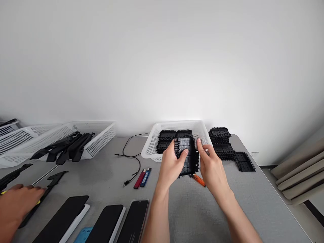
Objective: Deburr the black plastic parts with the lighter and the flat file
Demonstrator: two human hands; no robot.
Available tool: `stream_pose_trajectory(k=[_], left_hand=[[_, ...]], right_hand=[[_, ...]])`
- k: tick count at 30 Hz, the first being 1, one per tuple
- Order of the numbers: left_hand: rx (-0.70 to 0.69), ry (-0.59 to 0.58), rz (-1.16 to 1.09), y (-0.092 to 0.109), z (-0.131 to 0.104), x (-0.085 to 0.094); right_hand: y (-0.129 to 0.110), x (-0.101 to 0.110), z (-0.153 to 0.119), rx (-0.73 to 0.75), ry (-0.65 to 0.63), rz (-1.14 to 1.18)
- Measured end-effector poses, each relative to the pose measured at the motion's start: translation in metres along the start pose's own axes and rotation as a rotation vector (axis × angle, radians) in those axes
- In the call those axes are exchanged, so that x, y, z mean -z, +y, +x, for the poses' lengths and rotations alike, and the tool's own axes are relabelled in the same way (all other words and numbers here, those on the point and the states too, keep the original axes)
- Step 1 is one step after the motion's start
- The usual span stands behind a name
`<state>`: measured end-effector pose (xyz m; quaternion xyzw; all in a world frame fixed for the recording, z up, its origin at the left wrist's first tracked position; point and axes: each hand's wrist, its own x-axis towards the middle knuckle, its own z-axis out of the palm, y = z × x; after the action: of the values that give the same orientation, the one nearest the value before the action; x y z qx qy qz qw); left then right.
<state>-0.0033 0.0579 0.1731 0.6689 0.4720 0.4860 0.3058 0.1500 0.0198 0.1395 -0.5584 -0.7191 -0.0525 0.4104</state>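
My left hand [173, 163] is wrapped round the left side of a black plastic plate [187, 162], its thumb across the plate's face. The plate has toothed edges and is held above the table, in front of a white basket [149, 152]. At the plate's upper right edge is my right hand [211, 162], fingers bent; a small dark thing shows by its fingers, too small to make out. Inside the basket lie similar black plates [167, 135]. More are stacked [222, 150] to the right of the basket, with a single plate [245, 162] beside them.
An orange cutter [199, 180] lies below my hands. Left of them are red [139, 179] and blue [145, 177] packs, a black cable [139, 163], phones [134, 219] and a basket [101, 143] with black parts. Another person's hand [21, 206] is at far left.
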Motion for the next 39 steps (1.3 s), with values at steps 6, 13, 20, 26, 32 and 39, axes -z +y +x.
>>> stream_pose_trajectory(k=[6,13,20,26,32,39], left_hand=[[0.042,0.205,-0.023,-0.014,0.006,0.010],[0.090,0.311,-0.028,-0.032,0.015,0.024],[0.019,0.042,0.012,-0.010,0.003,0.007],[0.003,0.026,-0.001,-0.005,-0.001,0.003],[0.048,0.159,-0.021,-0.019,0.008,0.008],[0.113,0.295,-0.050,-0.036,0.017,0.015]], right_hand=[[-0.015,-0.005,-0.007,0.079,-0.240,-0.088],[-0.019,0.022,-0.010,0.061,-0.526,0.044],[0.001,0.023,-0.001,-0.094,0.133,0.237],[-0.004,0.004,0.000,0.019,-0.036,0.033],[-0.014,0.008,-0.005,0.071,-0.300,-0.095],[-0.016,0.031,-0.011,0.020,-0.659,0.048]])
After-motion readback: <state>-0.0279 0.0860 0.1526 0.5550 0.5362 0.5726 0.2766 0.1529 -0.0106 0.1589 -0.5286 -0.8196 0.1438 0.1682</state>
